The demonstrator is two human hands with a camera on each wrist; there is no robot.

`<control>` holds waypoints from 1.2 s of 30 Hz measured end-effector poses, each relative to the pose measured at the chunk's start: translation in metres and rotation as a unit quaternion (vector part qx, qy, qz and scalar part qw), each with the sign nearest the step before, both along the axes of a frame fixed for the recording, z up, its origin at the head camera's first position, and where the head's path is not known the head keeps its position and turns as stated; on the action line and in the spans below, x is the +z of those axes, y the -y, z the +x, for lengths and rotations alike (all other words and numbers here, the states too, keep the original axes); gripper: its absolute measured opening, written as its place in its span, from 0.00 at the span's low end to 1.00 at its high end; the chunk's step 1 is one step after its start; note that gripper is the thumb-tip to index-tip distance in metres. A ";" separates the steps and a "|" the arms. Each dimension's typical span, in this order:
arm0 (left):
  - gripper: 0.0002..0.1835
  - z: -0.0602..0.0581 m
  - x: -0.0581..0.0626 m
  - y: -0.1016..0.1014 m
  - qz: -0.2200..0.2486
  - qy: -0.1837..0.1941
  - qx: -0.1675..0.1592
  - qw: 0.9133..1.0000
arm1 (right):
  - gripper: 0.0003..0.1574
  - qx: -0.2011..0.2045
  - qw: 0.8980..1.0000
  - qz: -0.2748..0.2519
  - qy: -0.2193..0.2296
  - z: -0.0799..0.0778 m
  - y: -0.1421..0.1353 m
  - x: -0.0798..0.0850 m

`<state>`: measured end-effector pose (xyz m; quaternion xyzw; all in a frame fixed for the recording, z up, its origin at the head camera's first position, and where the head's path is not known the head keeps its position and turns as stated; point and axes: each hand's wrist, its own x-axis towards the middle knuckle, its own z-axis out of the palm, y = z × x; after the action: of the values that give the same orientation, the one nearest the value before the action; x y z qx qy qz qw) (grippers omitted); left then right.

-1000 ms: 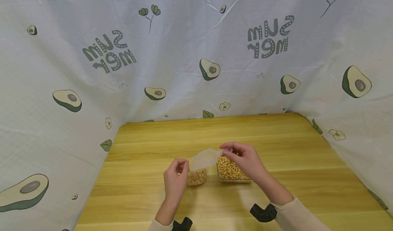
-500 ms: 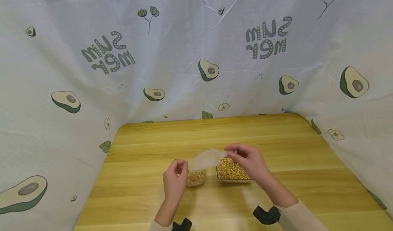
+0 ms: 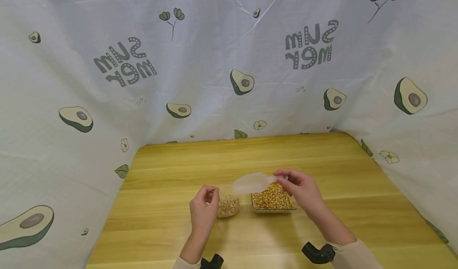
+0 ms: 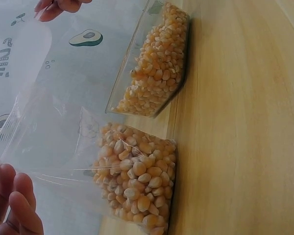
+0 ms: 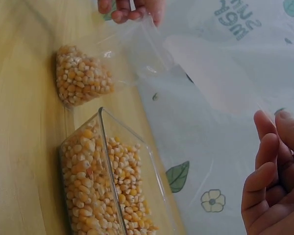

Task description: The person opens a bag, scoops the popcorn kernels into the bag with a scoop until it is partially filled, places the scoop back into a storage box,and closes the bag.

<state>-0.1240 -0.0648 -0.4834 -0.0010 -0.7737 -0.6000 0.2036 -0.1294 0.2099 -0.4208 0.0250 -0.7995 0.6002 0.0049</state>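
Note:
My left hand [image 3: 204, 208] pinches the upper edge of a clear plastic bag [image 3: 227, 208], whose lower part is filled with corn kernels [image 4: 137, 176]. The bag stands upright on the table, its top stretched toward the fingers. A translucent white scoop [image 3: 250, 183] is held by its handle in my right hand [image 3: 302, 190], between thumb and fingers. Its tip is at the bag's mouth, and I see no kernels in it. Below the scoop and right of the bag stands a clear rectangular container [image 3: 273, 211] of yellow corn kernels [image 5: 130, 171].
The wooden table [image 3: 171, 169] spreads around the bag and container. A white curtain [image 3: 207, 54] with avocado prints closes in the back and both sides. Black wrist mounts [image 3: 318, 254] sit on the forearms.
My right hand has moved right with the scoop, drawing most of it away from above the bag toward the container. My left hand stays at the bag's edge.

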 end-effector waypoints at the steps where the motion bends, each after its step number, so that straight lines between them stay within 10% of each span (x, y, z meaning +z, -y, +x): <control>1: 0.05 0.000 0.000 0.000 0.000 -0.002 -0.001 1.000 | 0.19 -0.003 1.000 -0.001 0.000 0.000 -0.001 -0.001; 17: 0.05 0.003 0.000 0.002 0.004 0.007 -0.012 1.000 | 0.12 -0.038 0.998 -0.056 0.000 0.008 -0.035 -0.022; 36: 0.05 0.002 0.005 0.001 -0.004 0.010 0.003 1.000 | 0.13 -0.069 0.998 -0.002 0.004 0.013 -0.062 -0.036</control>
<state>-0.1223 -0.0658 -0.4783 0.0064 -0.7783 -0.5959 0.1978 -0.1166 0.2722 -0.4567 -0.0322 -0.7981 0.6001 0.0433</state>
